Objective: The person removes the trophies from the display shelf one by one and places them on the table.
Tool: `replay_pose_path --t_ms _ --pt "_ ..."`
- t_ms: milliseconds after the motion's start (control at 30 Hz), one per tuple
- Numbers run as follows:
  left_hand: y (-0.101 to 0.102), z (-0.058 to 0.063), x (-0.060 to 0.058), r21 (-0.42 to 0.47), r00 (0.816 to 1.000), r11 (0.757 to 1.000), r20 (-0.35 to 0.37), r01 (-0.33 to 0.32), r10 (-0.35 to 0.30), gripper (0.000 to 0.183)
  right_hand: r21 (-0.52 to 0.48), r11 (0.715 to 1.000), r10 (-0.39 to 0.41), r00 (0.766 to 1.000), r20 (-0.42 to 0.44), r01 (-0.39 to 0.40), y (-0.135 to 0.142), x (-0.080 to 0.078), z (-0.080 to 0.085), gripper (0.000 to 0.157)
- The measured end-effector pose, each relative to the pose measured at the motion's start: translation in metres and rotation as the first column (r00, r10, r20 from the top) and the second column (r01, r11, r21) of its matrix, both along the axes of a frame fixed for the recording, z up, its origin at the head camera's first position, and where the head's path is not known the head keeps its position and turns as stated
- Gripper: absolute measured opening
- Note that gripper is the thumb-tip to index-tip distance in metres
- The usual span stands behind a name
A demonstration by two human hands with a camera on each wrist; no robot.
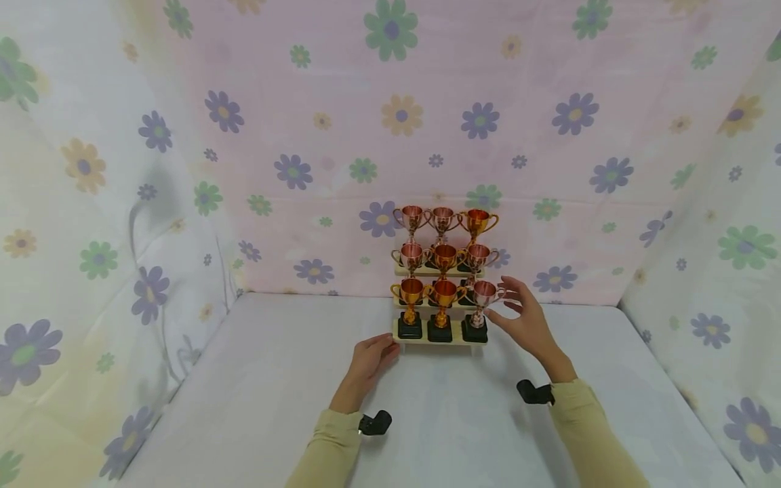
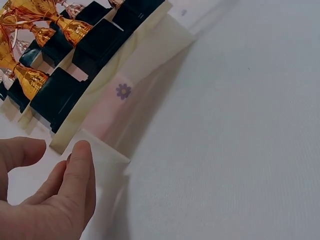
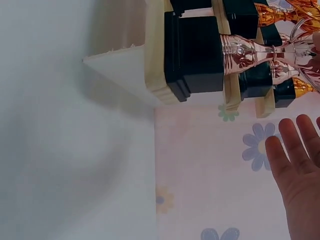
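Note:
A three-tier wooden display stand (image 1: 430,341) carries small trophies on black bases, three to a row. On the bottom tier stand a gold trophy (image 1: 411,293), a second gold trophy (image 1: 444,295) and a pink metallic trophy (image 1: 484,295) at the right end. My right hand (image 1: 526,324) is beside that pink trophy, thumb close to its cup and fingers spread. In the right wrist view the fingers (image 3: 300,155) extend loosely, without closing round it. My left hand (image 1: 371,359) is at the stand's front left corner, its thumb and fingers apart around the board's end (image 2: 57,145).
The stand rests near the back of a white table (image 1: 256,407), close to the flower-printed backdrop (image 1: 342,88). Similar printed cloth (image 1: 732,285) hangs at both sides. Pink and gold trophies also fill the upper tiers. A black wrist camera (image 1: 375,423) sits on each wrist.

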State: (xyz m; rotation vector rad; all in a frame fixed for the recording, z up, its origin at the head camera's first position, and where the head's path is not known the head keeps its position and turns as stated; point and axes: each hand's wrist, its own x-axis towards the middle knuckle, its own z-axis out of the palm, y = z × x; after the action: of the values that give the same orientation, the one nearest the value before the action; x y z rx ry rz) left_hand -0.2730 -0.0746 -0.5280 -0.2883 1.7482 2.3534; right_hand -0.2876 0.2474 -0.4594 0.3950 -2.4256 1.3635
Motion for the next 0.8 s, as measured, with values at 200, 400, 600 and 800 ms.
replay_pose_path --t_ms 200,400,600,800 --pt "0.005 -0.002 -0.002 0.043 0.999 0.998 -0.001 -0.052 0.052 0.042 -0.063 0.997 0.038 0.999 0.016 -0.037 -0.006 -0.010 0.005 0.070" --pt "0.011 -0.003 -0.003 0.103 0.993 0.988 0.003 -0.118 0.118 0.041 -0.104 0.991 0.083 0.996 0.013 -0.081 -0.010 -0.017 0.007 0.066" --pt "0.017 -0.004 -0.004 0.128 0.987 0.979 -0.003 -0.156 0.158 0.042 -0.155 0.982 0.114 0.993 0.006 -0.112 -0.012 -0.018 0.007 0.059" --pt "0.021 -0.008 -0.005 0.090 0.985 0.981 0.010 -0.171 0.171 0.042 -0.186 0.975 0.126 0.992 0.015 -0.122 -0.016 -0.012 0.009 0.055"
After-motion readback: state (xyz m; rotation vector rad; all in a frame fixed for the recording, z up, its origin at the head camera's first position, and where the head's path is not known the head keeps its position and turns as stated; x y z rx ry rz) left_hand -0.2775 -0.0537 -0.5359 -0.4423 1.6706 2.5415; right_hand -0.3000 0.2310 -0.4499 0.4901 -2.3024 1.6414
